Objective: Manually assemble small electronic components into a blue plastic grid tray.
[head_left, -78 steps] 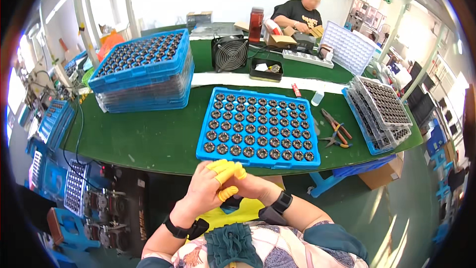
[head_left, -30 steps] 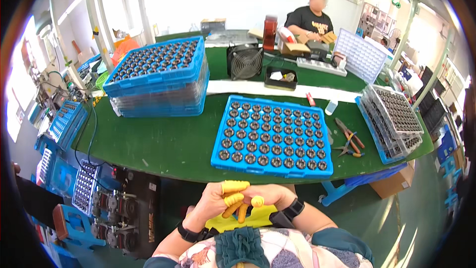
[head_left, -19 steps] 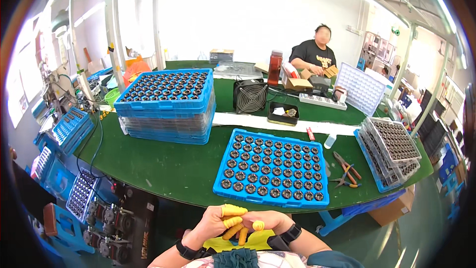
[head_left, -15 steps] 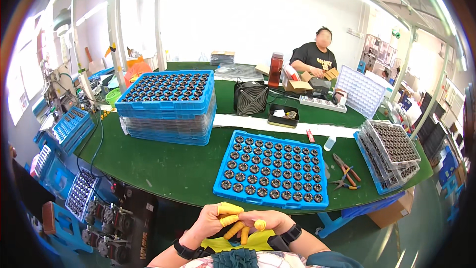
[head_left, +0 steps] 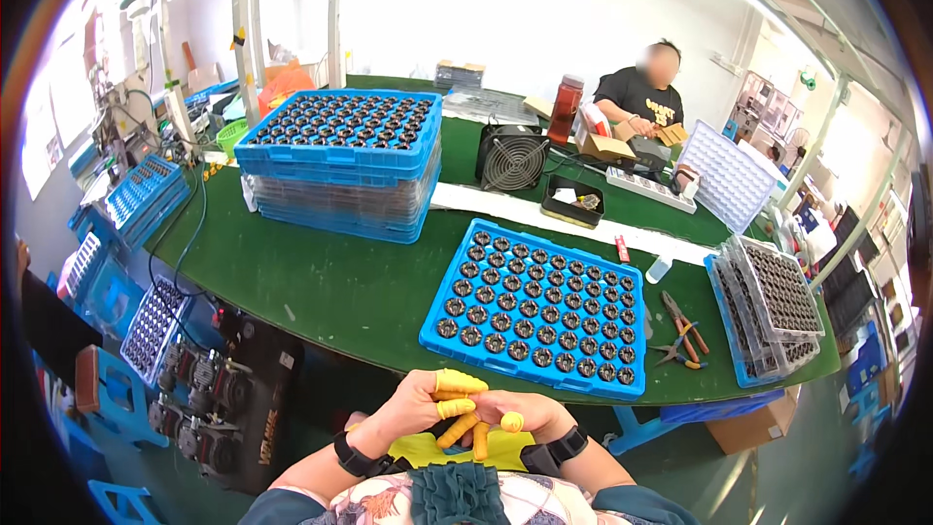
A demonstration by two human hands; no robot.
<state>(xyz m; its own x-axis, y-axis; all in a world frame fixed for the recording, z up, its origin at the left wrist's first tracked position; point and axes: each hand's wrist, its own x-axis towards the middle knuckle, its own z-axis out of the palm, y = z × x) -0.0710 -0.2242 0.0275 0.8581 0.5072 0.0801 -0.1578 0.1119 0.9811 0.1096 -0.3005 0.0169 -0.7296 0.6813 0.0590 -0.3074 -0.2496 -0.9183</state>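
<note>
My left hand (head_left: 416, 402) and my right hand (head_left: 530, 411) meet in front of my body, just off the table's near edge. Yellow finger cots cover several fingertips on both. The left fingers are closed in a pinch against the right hand's fingers; whatever lies between them is hidden. My right hand has its thumb apart and its other visible fingers extended downward. Beyond my hands lies a blue tray (head_left: 434, 339) on the green table (head_left: 330, 306), filled with rows of small round black-and-copper parts (head_left: 551, 314).
Stacked blue and clear trays (head_left: 335, 204) stand left, clear trays of parts (head_left: 777, 297) right. Pliers (head_left: 685, 324) and a small bottle (head_left: 659, 268) lie right of the tray. A fan (head_left: 512, 158) and black box (head_left: 571, 204) stand behind. A person (head_left: 641, 87) sits across the table.
The view has turned and tilted slightly, so the table and trays sit differently in it. My hands stay together, with the left fingers shifted a little against the right.
</note>
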